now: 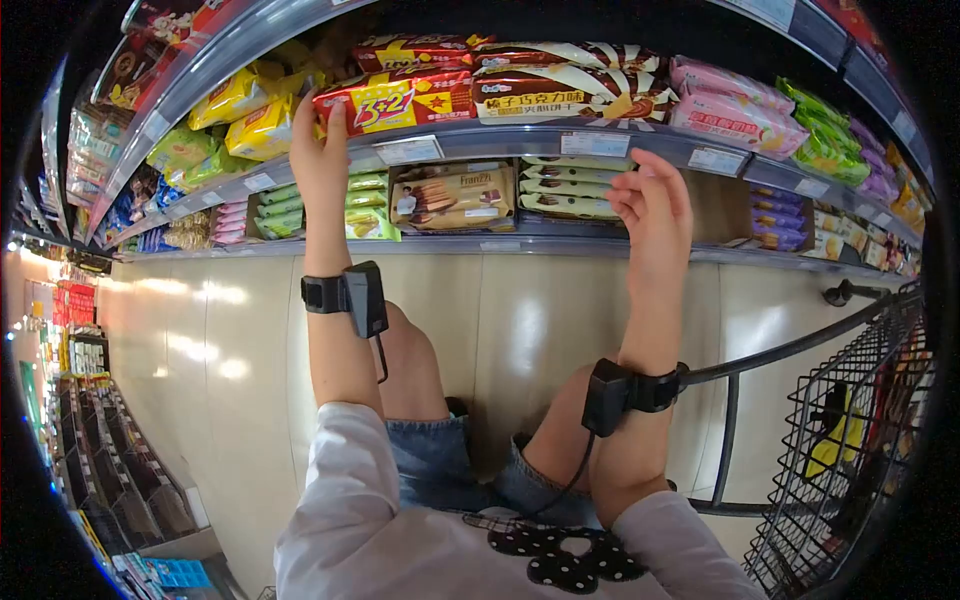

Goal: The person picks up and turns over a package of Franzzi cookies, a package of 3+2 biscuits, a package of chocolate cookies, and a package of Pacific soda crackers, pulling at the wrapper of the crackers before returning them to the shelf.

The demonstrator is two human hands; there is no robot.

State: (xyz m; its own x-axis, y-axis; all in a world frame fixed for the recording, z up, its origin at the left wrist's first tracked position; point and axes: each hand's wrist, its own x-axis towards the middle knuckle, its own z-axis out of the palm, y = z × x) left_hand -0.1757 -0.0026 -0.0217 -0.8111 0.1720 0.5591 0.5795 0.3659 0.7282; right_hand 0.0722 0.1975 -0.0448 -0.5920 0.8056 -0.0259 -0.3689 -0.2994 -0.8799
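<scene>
My left hand is at the left end of a red and yellow "3+2" biscuit pack on the upper shelf. Its thumb lies over the pack's front and the other fingers go round the end, partly hidden. Yellow packs lie just left of that hand. My right hand hovers in front of the shelf edge, its fingers loosely bent and apart, holding nothing. Above and left of it lie brown and white chocolate biscuit packs; pink packs are to its upper right.
A lower shelf carries a tan Franzzi box and pale green packs. Price tags line the shelf edge. On the right stands a black wire shopping cart with goods inside. Another rack is at the far left, across the tiled floor.
</scene>
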